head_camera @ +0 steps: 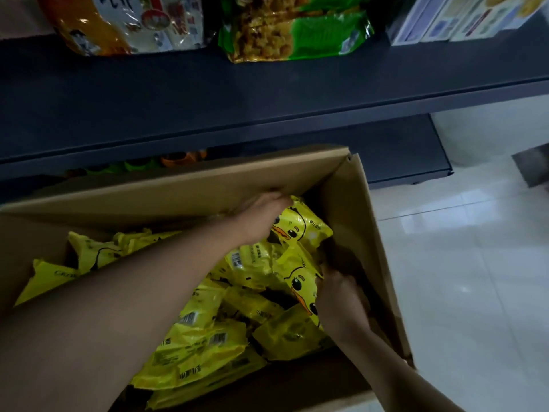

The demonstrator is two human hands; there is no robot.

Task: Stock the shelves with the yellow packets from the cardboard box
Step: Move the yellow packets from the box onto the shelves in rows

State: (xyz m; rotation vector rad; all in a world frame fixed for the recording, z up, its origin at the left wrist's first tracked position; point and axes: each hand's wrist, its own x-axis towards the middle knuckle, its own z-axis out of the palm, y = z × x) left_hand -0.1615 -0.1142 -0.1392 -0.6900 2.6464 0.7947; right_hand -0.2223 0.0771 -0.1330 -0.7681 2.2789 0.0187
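In the cardboard box point(356, 221), both hands' grips seemingly on yellow packets point(297, 233).

The cardboard box point(190, 185) sits on the floor point(475, 263) directly before the shelves point(208, 93) — packets point(202, 346) piled inside it, both hands reaching in at its right end — with bagged goods point(294, 28) on the shelf behind.
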